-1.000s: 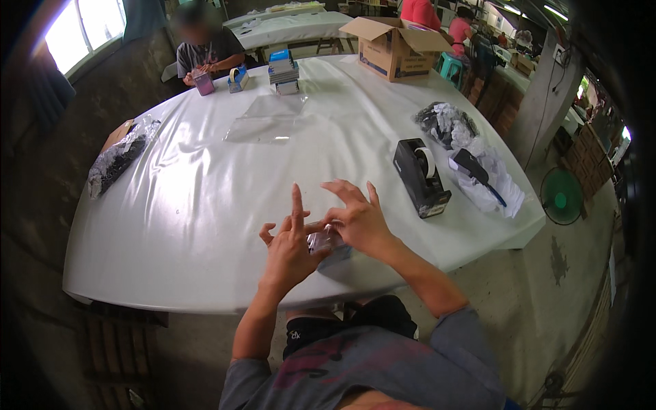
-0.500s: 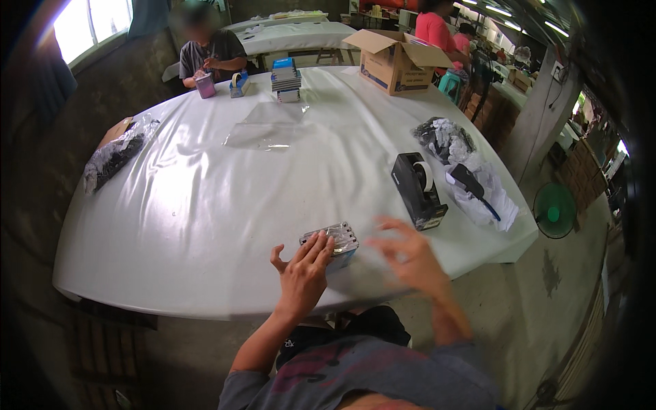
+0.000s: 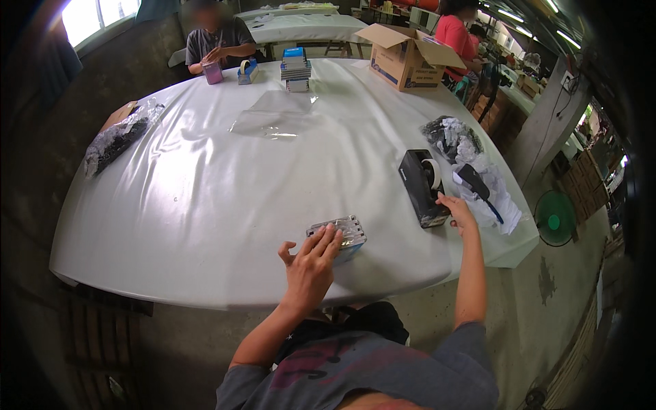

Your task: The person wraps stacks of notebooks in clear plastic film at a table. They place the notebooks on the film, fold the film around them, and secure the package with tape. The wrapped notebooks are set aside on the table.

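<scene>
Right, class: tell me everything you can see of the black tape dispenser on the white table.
The tape dispenser is a black, blocky desktop kind, looking like plastic, with a roll of pale tape set in its upper part. It stands upright on the white table, near the right edge, beside a heap of clear bags. The right hand reaches its near end, fingertips at or on it; contact is unclear. The left hand is apart from it.

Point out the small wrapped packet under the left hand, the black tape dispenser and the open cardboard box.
small wrapped packet (image 3: 347, 232): head view, on its top face right of the fingertips.
black tape dispenser (image 3: 415, 183): head view, on its black side wall.
open cardboard box (image 3: 403, 66): head view, on its front wall.
</scene>
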A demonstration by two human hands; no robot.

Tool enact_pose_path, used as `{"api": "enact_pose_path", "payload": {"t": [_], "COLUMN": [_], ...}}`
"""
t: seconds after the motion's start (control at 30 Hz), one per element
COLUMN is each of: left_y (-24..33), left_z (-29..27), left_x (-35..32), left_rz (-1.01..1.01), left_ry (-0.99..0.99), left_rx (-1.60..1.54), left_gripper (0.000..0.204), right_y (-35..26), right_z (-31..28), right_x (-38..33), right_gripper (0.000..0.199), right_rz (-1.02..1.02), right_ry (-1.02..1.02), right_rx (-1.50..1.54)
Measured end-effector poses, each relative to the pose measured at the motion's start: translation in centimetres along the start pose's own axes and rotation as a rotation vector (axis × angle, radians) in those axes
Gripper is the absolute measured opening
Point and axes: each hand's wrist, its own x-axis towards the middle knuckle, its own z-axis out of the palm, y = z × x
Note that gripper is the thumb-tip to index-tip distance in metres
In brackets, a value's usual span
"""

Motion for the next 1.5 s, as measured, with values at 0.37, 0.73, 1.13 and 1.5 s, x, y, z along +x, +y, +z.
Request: {"api": "enact_pose_path", "payload": {"t": [0.37, 0.73, 1.13, 1.5], "left_y": [0.0, 0.2, 0.3, -0.2], "left_z": [0.3, -0.1, -0.4, -0.3], "left_x": [0.0, 0.2, 0.4, 0.4], "left_rz": [-0.009, -0.007, -0.005, 0.023], "left_ry": [0.015, 0.018, 0.012, 0.006], "left_rx": [0.003, 0.009, 0.014, -0.153], "left_gripper": [0.034, 0.029, 0.033, 0.044], "right_y": [4.3, 6.4, 10.6, 7.3], "right_z": [0.0, 0.6, 2.8, 4.7], "right_x": [-0.9, -3.8, -4.7, -7.6], "right_gripper": [0.017, 0.029, 0.014, 0.014], "right_rz": [-0.075, -0.239, -0.339, -0.863], "right_ry": [-0.102, -0.097, 0.718, 0.818], "right_rx": [0.819, 0.877, -0.541, -0.266]}}
